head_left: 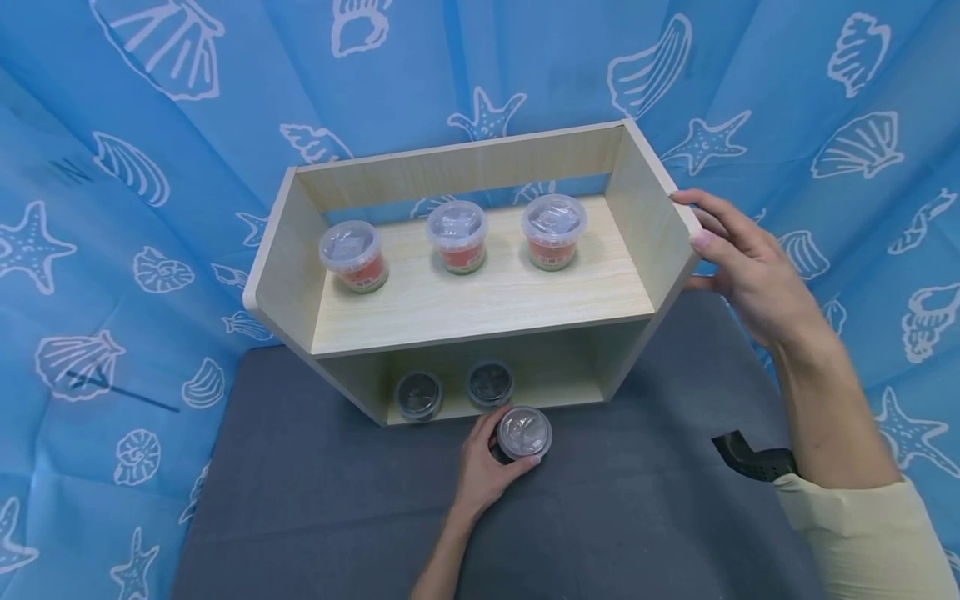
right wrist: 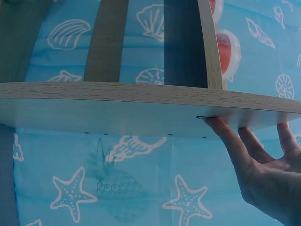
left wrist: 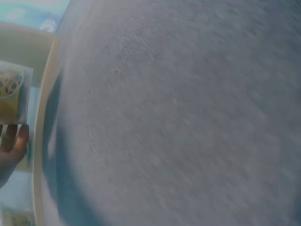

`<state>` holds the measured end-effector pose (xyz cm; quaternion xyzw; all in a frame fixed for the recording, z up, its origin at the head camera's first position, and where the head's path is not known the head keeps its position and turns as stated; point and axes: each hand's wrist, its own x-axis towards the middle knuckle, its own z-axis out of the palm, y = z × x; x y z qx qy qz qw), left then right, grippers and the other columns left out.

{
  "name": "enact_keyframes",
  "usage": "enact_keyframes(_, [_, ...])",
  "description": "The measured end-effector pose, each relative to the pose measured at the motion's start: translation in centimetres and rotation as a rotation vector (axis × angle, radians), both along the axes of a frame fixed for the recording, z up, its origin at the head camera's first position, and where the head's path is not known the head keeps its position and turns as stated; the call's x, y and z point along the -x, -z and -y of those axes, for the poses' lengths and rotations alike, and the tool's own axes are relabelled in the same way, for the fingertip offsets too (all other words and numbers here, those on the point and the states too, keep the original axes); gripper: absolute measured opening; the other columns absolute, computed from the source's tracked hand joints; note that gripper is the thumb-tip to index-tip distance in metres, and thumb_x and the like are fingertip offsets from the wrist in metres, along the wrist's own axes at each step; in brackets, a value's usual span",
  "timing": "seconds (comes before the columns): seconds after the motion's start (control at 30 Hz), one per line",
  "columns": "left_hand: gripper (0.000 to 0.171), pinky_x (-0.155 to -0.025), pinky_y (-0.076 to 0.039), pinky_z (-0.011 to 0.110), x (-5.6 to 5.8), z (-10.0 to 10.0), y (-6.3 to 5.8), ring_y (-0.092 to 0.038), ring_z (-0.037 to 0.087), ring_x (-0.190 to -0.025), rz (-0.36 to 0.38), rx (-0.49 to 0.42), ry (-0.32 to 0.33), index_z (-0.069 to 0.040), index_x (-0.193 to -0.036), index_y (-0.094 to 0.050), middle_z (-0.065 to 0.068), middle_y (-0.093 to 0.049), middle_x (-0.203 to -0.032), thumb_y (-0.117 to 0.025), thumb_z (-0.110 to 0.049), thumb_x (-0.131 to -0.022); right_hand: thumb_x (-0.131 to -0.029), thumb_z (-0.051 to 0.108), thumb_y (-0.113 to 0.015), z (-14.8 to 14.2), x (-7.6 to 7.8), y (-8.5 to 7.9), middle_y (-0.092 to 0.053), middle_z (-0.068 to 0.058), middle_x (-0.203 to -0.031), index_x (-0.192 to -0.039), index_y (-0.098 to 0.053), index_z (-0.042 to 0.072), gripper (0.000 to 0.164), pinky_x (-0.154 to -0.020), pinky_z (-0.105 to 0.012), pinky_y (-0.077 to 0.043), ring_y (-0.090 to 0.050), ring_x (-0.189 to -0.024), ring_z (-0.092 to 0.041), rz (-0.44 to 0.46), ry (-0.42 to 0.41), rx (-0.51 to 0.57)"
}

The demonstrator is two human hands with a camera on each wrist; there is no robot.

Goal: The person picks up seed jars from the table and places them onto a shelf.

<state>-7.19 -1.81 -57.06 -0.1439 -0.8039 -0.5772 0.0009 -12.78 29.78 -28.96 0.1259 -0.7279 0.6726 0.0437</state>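
Observation:
At the lower front of the shelf, my left hand [head_left: 483, 471] curls its fingers and thumb around a clear-lidded plastic cup [head_left: 525, 432]. Two similar cups, one at left [head_left: 419, 395] and one nearer the middle [head_left: 491, 383], stand on the lower level of the pale wooden shelf [head_left: 480, 312]. In the left wrist view, the fingers [left wrist: 19, 141] show beside a clear cup with a yellow side [left wrist: 10, 101]. My right hand [head_left: 742, 267] touches the shelf's right side panel with its fingertips; the right wrist view has them against the panel's outer face [right wrist: 131, 115].
Three clear-lidded cups with red labels, at left [head_left: 356, 257], middle [head_left: 457, 237] and right [head_left: 553, 233], stand on the upper level. A dark grey cloth [head_left: 622, 517] covers the table. A blue curtain [head_left: 172, 317] with white shells hangs behind and at both sides.

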Motion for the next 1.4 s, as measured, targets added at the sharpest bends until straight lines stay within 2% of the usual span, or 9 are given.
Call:
enact_keyframes(0.27, [0.082, -0.093, -0.051, 0.032, 0.7, -2.1, -0.5, -0.06, 0.019, -0.115, -0.04, -0.038, -0.025, -0.008, -0.138, -0.056, 0.004, -0.061, -0.13, -0.093, -0.027, -0.068, -0.105, 0.015, -0.048, -0.1, 0.1, 0.3, -0.03, -0.009, -0.158, -0.15, -0.043, 0.019, 0.046, -0.08, -0.022, -0.053, -0.039, -0.128, -0.03, 0.006, -0.003, 0.008])
enact_keyframes(0.53, [0.079, -0.093, -0.052, 0.038, 1.6, -3.9, -0.9, -0.063, 0.023, -0.112, -0.06, -0.105, 0.005, -0.006, -0.137, -0.056, 0.006, -0.063, -0.128, -0.092, -0.023, -0.069, -0.105, 0.017, -0.048, -0.1, 0.0, 0.2, -0.03, -0.008, -0.159, -0.151, -0.043, 0.018, 0.046, -0.08, -0.021, -0.052, -0.038, -0.128, -0.03, 0.001, 0.016, -0.013])
enact_keyframes(0.67, [0.077, -0.095, -0.051, 0.034, 2.0, -4.6, -1.1, -0.062, 0.017, -0.114, -0.043, -0.066, 0.003, -0.011, -0.138, -0.057, 0.004, -0.063, -0.129, -0.091, -0.026, -0.07, -0.105, 0.016, -0.048, 0.0, 0.0, 0.2, -0.03, -0.009, -0.159, -0.15, -0.043, 0.019, 0.046, -0.08, -0.022, -0.052, -0.038, -0.129, -0.031, 0.002, 0.011, 0.002])
enact_keyframes(0.8, [0.076, -0.095, -0.051, 0.032, 2.4, -5.2, -1.2, -0.06, 0.016, -0.117, -0.032, -0.032, -0.003, -0.014, -0.139, -0.056, 0.004, -0.062, -0.13, -0.09, -0.029, -0.072, -0.105, 0.016, -0.047, 0.0, 0.0, 0.2, -0.03, -0.009, -0.159, -0.15, -0.043, 0.019, 0.046, -0.08, -0.022, -0.052, -0.038, -0.129, -0.031, 0.004, 0.005, 0.011])
enact_keyframes(1.13, [0.075, -0.084, -0.054, 0.037, 3.9, -6.5, -0.8, -0.062, 0.018, -0.111, -0.061, -0.022, -0.03, -0.012, -0.14, -0.056, 0.008, -0.062, -0.13, -0.088, -0.029, -0.075, -0.105, 0.016, -0.047, 0.0, 0.0, 0.2, -0.029, -0.008, -0.159, -0.151, -0.043, 0.019, 0.046, -0.08, -0.022, -0.052, -0.038, -0.129, -0.031, -0.001, 0.006, 0.007])
enact_keyframes(1.4, [0.076, -0.092, -0.052, 0.032, 4.9, -7.4, -0.6, -0.058, 0.022, -0.121, -0.034, -0.012, -0.041, -0.014, -0.142, -0.054, 0.009, -0.058, -0.136, -0.087, -0.03, -0.076, -0.105, 0.017, -0.047, 0.0, 0.0, 0.2, -0.03, -0.008, -0.159, -0.15, -0.043, 0.02, 0.046, -0.081, -0.022, -0.051, -0.037, -0.129, -0.03, 0.007, 0.009, 0.005])
